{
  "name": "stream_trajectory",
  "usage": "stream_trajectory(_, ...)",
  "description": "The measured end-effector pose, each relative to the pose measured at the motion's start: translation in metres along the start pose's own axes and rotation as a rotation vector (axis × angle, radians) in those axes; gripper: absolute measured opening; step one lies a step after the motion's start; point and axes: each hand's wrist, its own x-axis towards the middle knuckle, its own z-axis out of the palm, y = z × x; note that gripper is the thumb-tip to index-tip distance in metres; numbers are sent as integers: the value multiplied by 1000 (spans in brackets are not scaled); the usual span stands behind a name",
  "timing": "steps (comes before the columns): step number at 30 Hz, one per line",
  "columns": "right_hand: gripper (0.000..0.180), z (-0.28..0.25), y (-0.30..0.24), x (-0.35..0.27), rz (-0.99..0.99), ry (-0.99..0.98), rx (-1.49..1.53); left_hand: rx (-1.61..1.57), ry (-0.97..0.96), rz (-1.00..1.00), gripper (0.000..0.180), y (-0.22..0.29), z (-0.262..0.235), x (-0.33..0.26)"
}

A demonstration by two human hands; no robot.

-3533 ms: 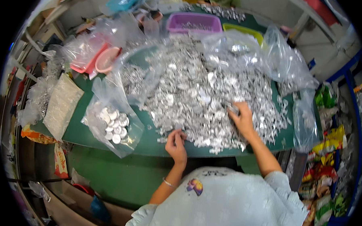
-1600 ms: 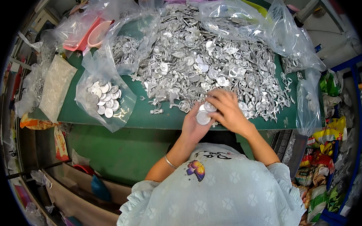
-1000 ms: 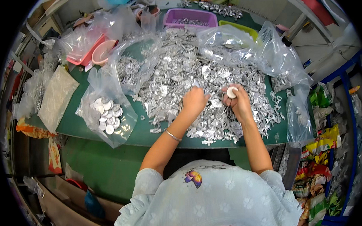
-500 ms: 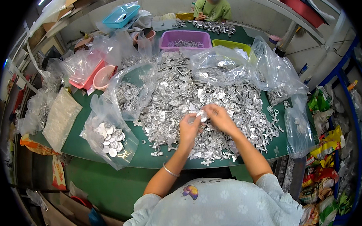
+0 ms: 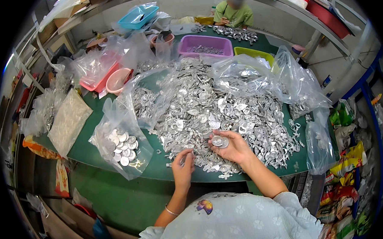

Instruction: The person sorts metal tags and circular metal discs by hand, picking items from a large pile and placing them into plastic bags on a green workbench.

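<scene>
My right hand (image 5: pixel 238 149) is turned palm up over the near side of a big heap of small silver metal pieces (image 5: pixel 195 98). Its fingers curl round a round silver disc (image 5: pixel 220 141); whether more discs lie beneath it is hidden. My left hand (image 5: pixel 183 170) is at the heap's near left edge, apart from the right one. Its fingers are loosely bent with a gap by the thumb, and I see nothing held in them. To the left, an opened clear plastic bag (image 5: pixel 138 162) holds several similar plain discs (image 5: pixel 123 146).
Behind the heap stand a purple basin (image 5: pixel 205 41) and a green tray (image 5: pixel 253 52). Clear bags (image 5: pixel 245 72) lie over its far side. A pink tub (image 5: pixel 118 80) and a filled flat bag (image 5: pixel 70 122) sit left. Across the green table (image 5: pixel 88 145) a person in green (image 5: pixel 234 16) handles metal pieces.
My hands have come apart. The left one has drawn back toward me and to the left; the right one has turned palm up with the disc in it. The view has shifted slightly.
</scene>
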Motion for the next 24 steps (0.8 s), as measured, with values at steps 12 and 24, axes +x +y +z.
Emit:
stream_trajectory(12, 41, 31, 77, 27, 435, -157, -106, 215, 396, 413, 14, -26, -63, -11)
stream_trajectory(24, 47, 136, 134, 138, 374, -293, -257, 614, 500, 705, 11, -34, -55, -3)
